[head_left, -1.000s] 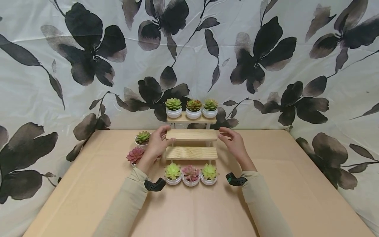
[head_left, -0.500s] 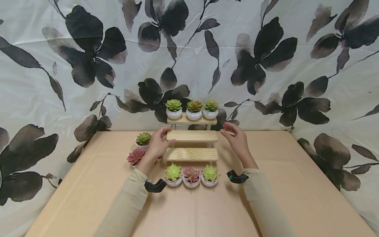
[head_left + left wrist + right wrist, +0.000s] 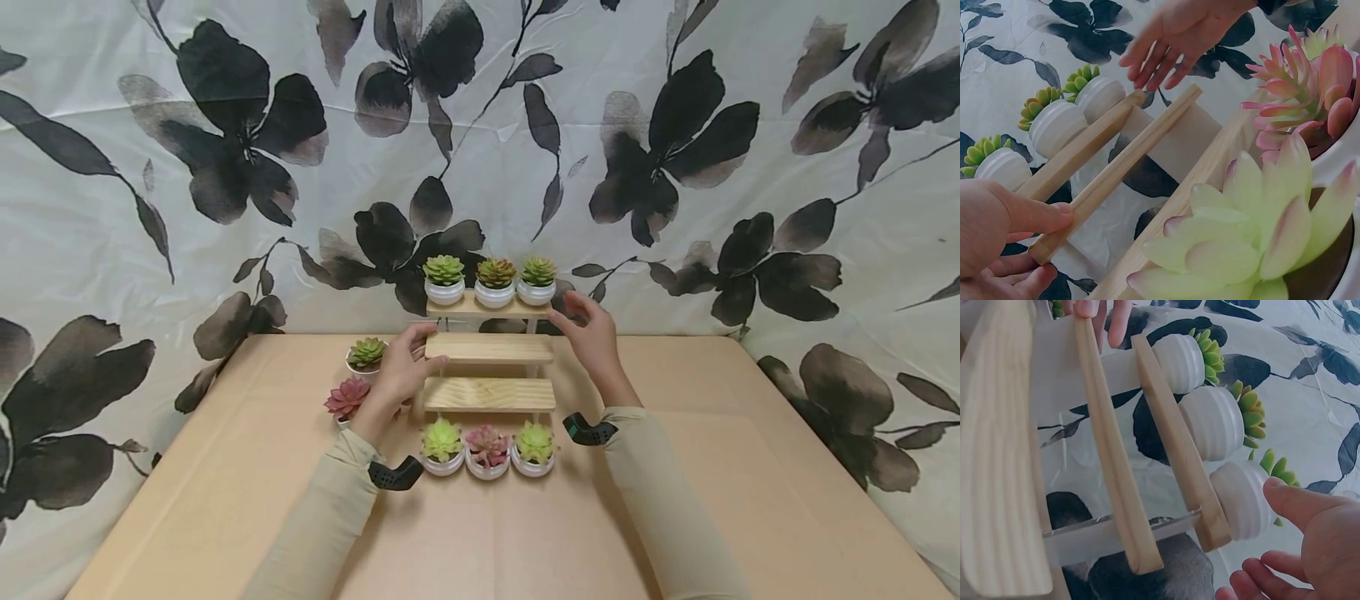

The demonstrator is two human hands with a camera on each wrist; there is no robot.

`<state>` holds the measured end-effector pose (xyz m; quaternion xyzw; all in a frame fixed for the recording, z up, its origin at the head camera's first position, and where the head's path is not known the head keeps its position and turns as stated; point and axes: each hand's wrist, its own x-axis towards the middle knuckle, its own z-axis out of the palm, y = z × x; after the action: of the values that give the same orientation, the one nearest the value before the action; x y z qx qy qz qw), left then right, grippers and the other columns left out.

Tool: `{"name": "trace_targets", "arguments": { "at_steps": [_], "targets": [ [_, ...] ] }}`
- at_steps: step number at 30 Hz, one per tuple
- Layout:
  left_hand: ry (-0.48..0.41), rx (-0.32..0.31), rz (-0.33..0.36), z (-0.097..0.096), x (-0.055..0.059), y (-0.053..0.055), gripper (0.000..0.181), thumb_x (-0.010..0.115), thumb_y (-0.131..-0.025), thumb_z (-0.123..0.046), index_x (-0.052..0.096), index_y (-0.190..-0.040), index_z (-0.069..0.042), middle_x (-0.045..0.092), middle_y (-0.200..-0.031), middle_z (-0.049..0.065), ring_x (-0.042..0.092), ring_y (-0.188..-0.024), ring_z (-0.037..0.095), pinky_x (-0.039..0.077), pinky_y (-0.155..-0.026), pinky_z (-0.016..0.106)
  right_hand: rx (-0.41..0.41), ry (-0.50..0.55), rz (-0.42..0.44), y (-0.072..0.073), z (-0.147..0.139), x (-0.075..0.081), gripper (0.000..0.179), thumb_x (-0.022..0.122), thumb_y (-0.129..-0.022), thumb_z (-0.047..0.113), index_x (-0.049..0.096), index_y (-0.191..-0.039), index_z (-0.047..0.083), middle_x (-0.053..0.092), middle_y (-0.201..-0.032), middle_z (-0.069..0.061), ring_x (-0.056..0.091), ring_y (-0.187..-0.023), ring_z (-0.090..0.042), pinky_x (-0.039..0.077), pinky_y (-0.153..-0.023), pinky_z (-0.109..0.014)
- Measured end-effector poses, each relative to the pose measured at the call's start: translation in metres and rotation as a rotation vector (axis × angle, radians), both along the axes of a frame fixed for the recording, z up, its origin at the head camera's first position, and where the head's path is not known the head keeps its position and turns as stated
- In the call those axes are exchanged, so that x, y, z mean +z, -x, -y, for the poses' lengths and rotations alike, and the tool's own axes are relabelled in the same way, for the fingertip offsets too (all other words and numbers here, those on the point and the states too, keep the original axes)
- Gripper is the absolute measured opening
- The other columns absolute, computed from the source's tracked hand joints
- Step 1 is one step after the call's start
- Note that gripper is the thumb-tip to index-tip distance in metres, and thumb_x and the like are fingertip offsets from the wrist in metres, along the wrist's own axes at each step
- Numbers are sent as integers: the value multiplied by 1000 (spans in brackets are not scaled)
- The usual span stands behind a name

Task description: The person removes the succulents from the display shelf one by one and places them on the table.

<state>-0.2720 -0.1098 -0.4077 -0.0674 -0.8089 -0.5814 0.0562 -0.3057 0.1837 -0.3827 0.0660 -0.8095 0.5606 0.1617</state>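
A tiered wooden stand with clear side supports is in the middle of the head view. My left hand [image 3: 402, 367] pinches the left end of its middle shelf [image 3: 491, 348], thumb [image 3: 1047, 215] on one face and fingers on the other. On the top shelf [image 3: 487, 309] are three small succulents in white pots, the rightmost succulent [image 3: 536, 281] green. My right hand [image 3: 591, 342] is beside that shelf's right end with fingers loosely spread, holding nothing. In the right wrist view its thumb [image 3: 1297, 503] is right at the end pot [image 3: 1244, 500]. The lower shelf [image 3: 489, 395] is bare.
In front of the stand is a row of three potted succulents, a pink one [image 3: 487, 450] between two light green ones. A green succulent [image 3: 366, 355] and a dark pink succulent [image 3: 347, 400] stand left, partly behind my left hand. Floral cloth [image 3: 675, 167] hangs behind the table [image 3: 712, 467].
My right hand first draws slightly away from the stand, then moves up and in towards the top shelf's right end. My left hand keeps its grip on the middle shelf.
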Motion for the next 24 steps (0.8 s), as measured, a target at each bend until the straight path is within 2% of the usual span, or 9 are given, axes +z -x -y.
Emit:
{"name": "trace_targets", "arguments": {
  "at_steps": [7,13,24],
  "targets": [
    [14,7,5,0,0,0,56,72,-85,-7,50,-136,-9,50,-143,16,46,-136,27,39,-116,38,-19,-10,3,6,6,8,63,72,-86,33,49,-139,6,54,-138,-14,50,-128,-28,47,-109,-42],
    [12,10,17,0,-1,-1,55,71,-85,-7,50,-136,-9,50,-143,16,46,-136,28,39,-116,38,-29,-23,7,9,11,12,62,73,-86,30,50,-138,6,55,-137,-15,50,-126,-29,46,-109,-43],
    [-3,8,6,0,-2,2,54,71,-85,-7,51,-135,-9,50,-143,16,46,-136,26,38,-117,37,-9,-64,31,17,16,13,64,72,-86,33,49,-140,9,52,-139,-15,48,-128,-32,44,-109,-46]
  ]
}}
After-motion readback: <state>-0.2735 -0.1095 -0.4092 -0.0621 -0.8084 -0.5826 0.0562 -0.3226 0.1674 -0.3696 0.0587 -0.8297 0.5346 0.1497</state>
